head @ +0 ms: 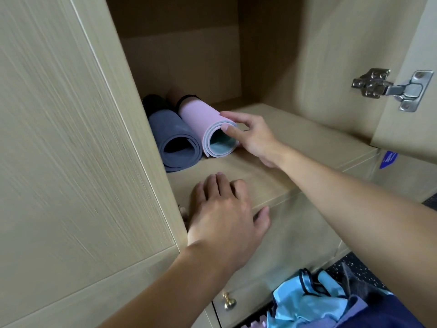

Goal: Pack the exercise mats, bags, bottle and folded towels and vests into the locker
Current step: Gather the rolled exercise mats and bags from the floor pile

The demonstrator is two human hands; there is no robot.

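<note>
Two rolled exercise mats lie side by side at the left of the locker shelf [295, 147]: a dark grey-blue mat [172, 133] against the left wall and a pink mat [201, 119] with a teal inner face to its right. My right hand [250, 136] touches the pink mat's front end, with the thumb at the roll's opening and the fingers over its top edge. My left hand [224, 216] rests flat with relaxed fingers on the shelf's front edge, holding nothing. A heap of light blue and dark blue cloth [314, 301] lies below at the bottom right.
The open left door [71, 150] stands close beside the mats. The right door with a metal hinge [387, 88] is swung open. A drawer front with a brass knob [229, 301] sits under the shelf. Dark speckled floor [354, 268] shows beside the cloth.
</note>
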